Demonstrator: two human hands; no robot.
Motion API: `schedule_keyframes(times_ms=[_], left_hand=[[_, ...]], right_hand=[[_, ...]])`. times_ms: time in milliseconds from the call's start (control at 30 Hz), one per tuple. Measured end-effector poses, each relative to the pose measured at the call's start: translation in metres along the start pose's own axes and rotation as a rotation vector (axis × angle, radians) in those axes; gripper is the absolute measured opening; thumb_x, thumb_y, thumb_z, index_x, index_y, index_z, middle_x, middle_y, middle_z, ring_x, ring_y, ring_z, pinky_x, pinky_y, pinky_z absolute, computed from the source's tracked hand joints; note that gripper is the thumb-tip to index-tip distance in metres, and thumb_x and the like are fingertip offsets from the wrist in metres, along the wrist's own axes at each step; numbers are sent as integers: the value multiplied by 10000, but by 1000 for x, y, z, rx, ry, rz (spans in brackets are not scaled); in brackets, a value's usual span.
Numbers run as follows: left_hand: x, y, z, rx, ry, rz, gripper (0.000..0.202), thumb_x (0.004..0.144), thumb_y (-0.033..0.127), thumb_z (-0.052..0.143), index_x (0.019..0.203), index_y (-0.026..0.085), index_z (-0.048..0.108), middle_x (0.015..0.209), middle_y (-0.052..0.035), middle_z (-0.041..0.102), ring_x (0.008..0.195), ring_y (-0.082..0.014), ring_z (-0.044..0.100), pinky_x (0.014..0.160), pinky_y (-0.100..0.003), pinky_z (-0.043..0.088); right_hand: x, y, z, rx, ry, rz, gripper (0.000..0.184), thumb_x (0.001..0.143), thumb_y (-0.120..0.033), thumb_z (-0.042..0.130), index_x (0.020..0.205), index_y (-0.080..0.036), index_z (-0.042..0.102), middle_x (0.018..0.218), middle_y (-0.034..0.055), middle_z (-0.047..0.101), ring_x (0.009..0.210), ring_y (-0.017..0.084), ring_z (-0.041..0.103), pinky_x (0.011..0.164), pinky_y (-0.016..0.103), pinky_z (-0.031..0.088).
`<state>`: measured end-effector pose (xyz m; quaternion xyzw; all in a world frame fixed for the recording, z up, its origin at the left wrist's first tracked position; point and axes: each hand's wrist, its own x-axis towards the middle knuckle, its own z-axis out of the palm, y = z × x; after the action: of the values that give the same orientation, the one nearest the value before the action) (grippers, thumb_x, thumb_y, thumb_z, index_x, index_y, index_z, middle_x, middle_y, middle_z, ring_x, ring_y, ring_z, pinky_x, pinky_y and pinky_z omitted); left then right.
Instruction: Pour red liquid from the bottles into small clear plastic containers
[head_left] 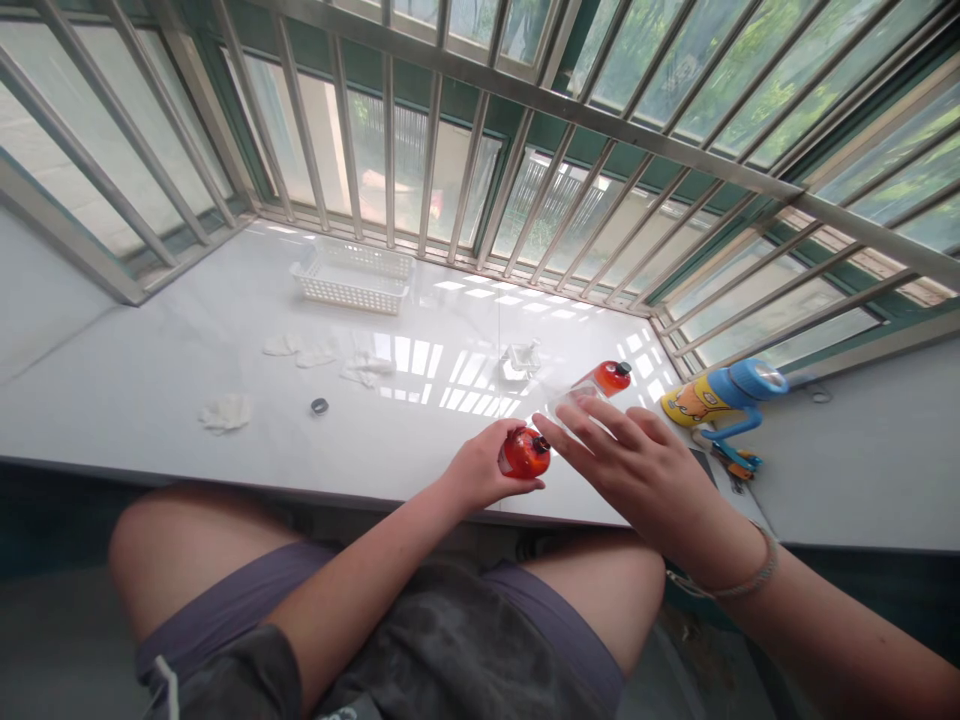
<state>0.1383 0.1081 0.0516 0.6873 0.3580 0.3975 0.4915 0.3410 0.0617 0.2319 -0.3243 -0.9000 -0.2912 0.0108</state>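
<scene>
My left hand (484,465) is closed round a small bottle of orange-red liquid with a dark cap (525,453), held at the near edge of the white sill (150,370). My right hand (637,465) lies just to its right with fingers stretched out, the fingertips close to that bottle. Under those fingers sits something clear that I cannot make out. A second orange-red bottle (611,377) lies on the sill just beyond my right hand.
A white plastic basket (352,275) stands at the back by the window bars (465,170). Crumpled white tissues (225,412) and a small dark ring (319,406) lie at left. A blue and yellow cartoon bottle (720,395) lies at right. My knees are below the sill.
</scene>
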Motion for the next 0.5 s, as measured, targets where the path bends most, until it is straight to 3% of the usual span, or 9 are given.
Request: schedule_keyframes(times_ms=[300,500], left_hand=[[-1,0,0,-12,-3,7,866,684,481,1015,1410,293,582,1395,-73,713,1256,-322,705,1111,-459,553],[-6,-3,-6,5,23,-29,872,674,484,1019,1397,292,571,1380,-76,721,1262,-324,710,1129,-474,553]], right_hand=[[0,-1,5,18,-26,28,519,1073,-100,548,1585,-185,550,1477,100,698,1368,320,580,1007,481,445],[-12,-3,33,189,-66,225,601,1020,-56,597,1594,-208,505,1495,129,666,1393,343,586,1019,478,502]])
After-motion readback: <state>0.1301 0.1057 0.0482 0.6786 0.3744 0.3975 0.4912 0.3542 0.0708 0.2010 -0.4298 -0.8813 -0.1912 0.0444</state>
